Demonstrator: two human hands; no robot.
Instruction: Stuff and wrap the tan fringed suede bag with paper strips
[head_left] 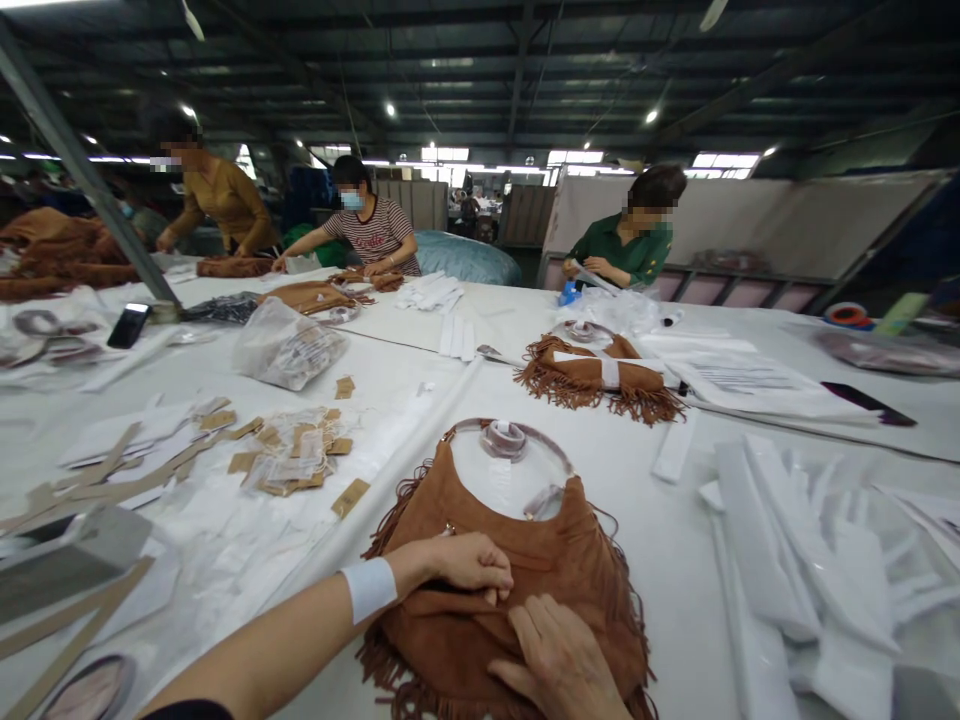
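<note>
At six o'clock, the front fold [442,605] of a brown fringed bag [559,568] is apparently being straightened; the left hand [471,562] is curled nearly closed at its ten o'clock, grip unclear; the right hand [561,645], loosely spread, is laid at five. Gentle smoothing seems called for.

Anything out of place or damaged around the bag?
I see no damage. The tags left of the bag lie in a loose, jumbled heap, and one tag sits apart nearer the bag, so it looks strayed.
</note>
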